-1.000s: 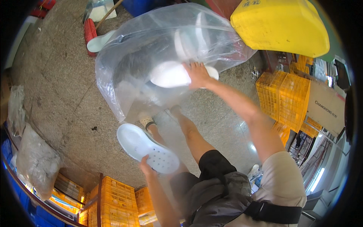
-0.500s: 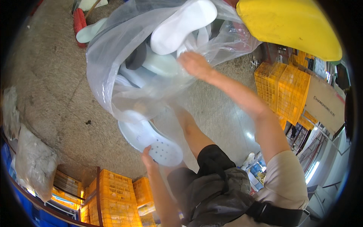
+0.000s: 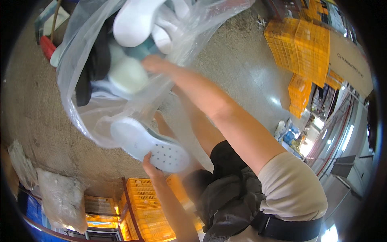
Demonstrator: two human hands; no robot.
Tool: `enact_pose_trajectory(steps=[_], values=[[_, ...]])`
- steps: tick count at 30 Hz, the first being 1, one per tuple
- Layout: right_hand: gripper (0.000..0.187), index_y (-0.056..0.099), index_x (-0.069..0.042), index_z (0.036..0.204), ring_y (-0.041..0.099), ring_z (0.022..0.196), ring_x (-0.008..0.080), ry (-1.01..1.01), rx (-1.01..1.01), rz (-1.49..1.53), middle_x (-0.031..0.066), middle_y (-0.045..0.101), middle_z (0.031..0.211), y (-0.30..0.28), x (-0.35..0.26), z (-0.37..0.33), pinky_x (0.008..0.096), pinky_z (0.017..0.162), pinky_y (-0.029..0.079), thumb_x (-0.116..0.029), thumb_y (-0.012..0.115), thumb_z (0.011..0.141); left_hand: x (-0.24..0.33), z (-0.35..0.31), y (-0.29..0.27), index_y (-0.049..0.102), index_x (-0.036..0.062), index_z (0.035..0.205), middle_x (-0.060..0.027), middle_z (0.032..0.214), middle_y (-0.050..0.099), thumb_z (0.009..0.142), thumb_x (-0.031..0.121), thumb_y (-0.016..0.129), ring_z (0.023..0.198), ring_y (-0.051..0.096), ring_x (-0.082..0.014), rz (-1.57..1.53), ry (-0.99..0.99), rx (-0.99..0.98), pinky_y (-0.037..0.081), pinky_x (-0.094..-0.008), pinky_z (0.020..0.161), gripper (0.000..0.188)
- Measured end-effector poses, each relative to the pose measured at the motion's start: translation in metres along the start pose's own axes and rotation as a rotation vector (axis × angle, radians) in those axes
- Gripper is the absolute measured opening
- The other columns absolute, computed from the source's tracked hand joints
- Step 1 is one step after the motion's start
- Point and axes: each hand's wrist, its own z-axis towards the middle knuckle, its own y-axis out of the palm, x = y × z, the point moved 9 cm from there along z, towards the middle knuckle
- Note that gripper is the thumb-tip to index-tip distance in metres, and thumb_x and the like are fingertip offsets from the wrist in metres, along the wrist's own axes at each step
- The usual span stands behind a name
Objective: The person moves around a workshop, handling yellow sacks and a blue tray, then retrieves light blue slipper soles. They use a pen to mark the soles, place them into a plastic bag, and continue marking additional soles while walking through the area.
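My right hand [image 3: 152,63] reaches up and grips the edge of a large clear plastic bag [image 3: 86,111]. Inside the bag lie several white perforated clogs [image 3: 133,22] and a dark item [image 3: 90,68]. My left hand [image 3: 151,167] holds a white perforated clog [image 3: 151,145] by its end, just below the bag's lower part and touching the plastic. My bare leg shows beneath the bag.
Speckled concrete floor [image 3: 36,105] all around. Stacks of yellow plastic crates [image 3: 300,44] stand at the right and more crates [image 3: 147,205] near the lower edge. Filled clear sacks [image 3: 60,199] lie lower left. A red item [image 3: 47,47] lies upper left.
The bag has come closer and higher in view, with the clogs inside shifting. My right hand stays on the bag's edge; my left hand keeps the white clog beneath it.
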Motion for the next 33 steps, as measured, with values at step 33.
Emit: enact_pose_trajectory(steps=[33], values=[[0.049,0.058,-0.009,0.123,0.056,0.103,0.0225,0.384,0.425,1.650,0.0078,0.061,0.115,-0.148,-0.002,-0.204,0.0379,0.086,0.044,-0.032,0.068,0.081,0.044,-0.130,0.002,0.052,-0.0063,0.131,-0.0177,0.119,0.063,0.083,0.017,0.058,0.106,0.062,-0.0343,-0.069,-0.068,-0.278,0.051,-0.0449,0.094,0.053]])
